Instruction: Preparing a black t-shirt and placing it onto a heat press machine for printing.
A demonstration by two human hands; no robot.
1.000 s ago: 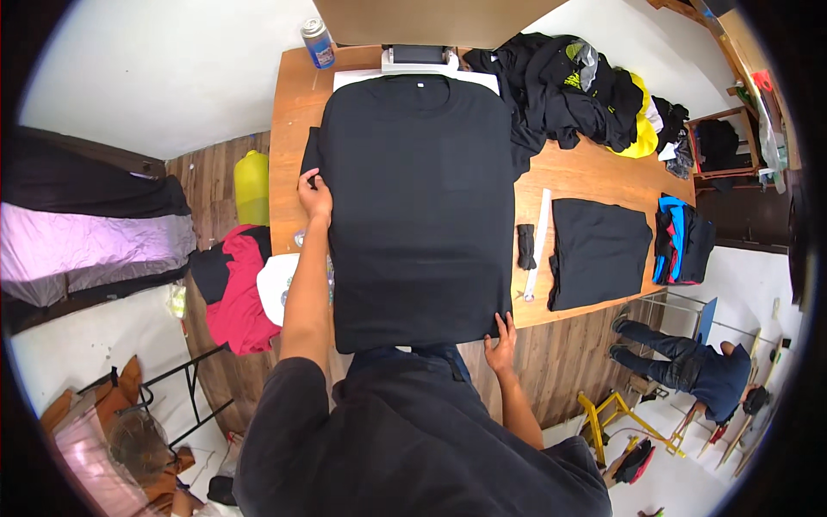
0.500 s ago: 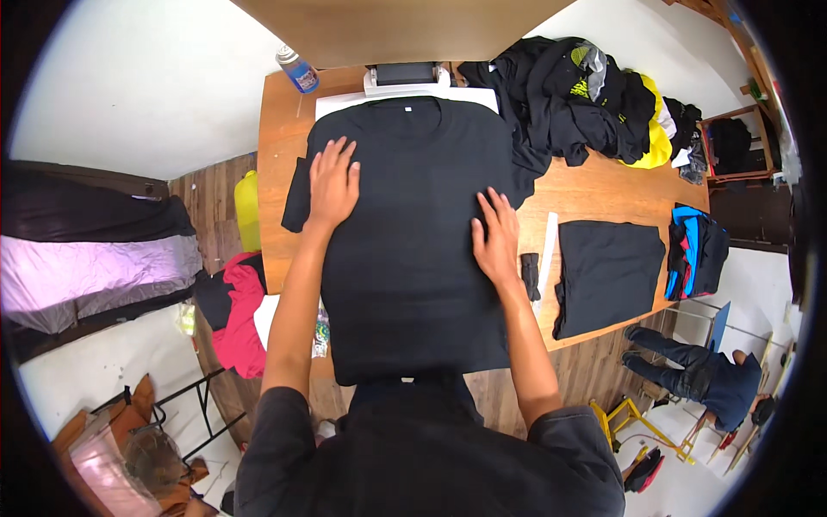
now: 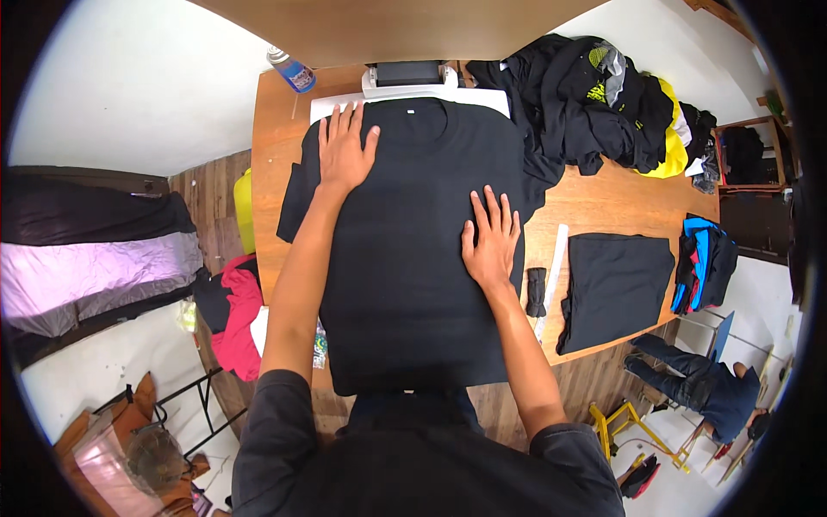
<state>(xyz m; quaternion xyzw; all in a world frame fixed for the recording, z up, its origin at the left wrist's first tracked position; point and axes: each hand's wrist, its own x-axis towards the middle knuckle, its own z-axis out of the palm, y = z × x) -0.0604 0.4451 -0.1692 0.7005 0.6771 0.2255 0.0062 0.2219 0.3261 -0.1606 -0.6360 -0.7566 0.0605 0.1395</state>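
Head view, looking down on a wooden desk (image 3: 603, 202). A black T-shirt (image 3: 413, 258) is lying spread flat across the middle of the desk, its collar pointing toward the far edge and its hem hanging just over the near edge. The left hand (image 3: 343, 148) is pressing flat on the shirt's upper left part, near the shoulder, fingers stretched toward the far edge; its grip is wide, holding nothing. The right hand (image 3: 491, 237) is resting flat on the shirt's right side, about midway along the body, fingers likewise spread; its grip is wide as well, closing on nothing. Under the collar a white board (image 3: 345, 103) is showing, and behind it a white-and-black device (image 3: 409, 76) is sitting at the far edge. A plastic bottle with a blue label (image 3: 291, 71) is standing at the far left corner. A heap of dark garments with a yellow piece (image 3: 603, 103) is occupying the far right corner. A folded black garment (image 3: 616, 284) is lying near the right edge, well apart from the shirt; between them a white ruler-like strip (image 3: 553, 267) and a small black object (image 3: 536, 291) are lying. A blue-and-black folded stack (image 3: 702, 263) is sitting at the right edge.
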